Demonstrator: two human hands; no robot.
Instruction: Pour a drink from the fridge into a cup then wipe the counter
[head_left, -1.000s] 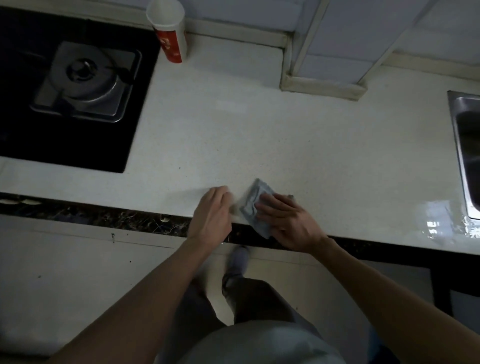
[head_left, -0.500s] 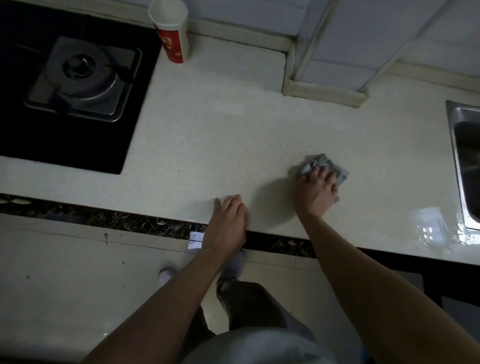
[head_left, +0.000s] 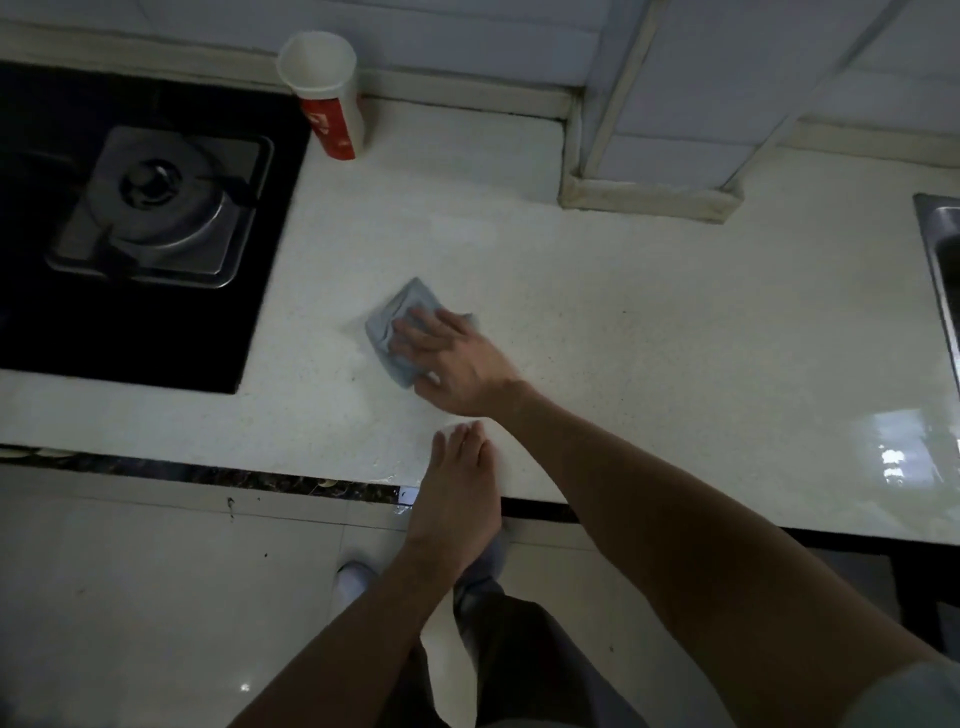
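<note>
Across the counter (head_left: 649, 338), right hand (head_left: 457, 364) pushed cloth (head_left: 392, 325) leftward.

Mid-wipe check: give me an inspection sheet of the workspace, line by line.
Surface: pale speckled counter; glossy wet-looking patch near the sink.
Job's things: grey cloth lying on the counter; red-and-white cup upright at the back, beside the gas hob; contents not visible.
Clutter: nothing seen.
Hands: right hand presses flat on the cloth; left hand rests flat at the counter's front edge.
Cables: nothing seen.
Surroundings: gas hob left, sink right, tiled wall behind, tiled floor below.
</note>
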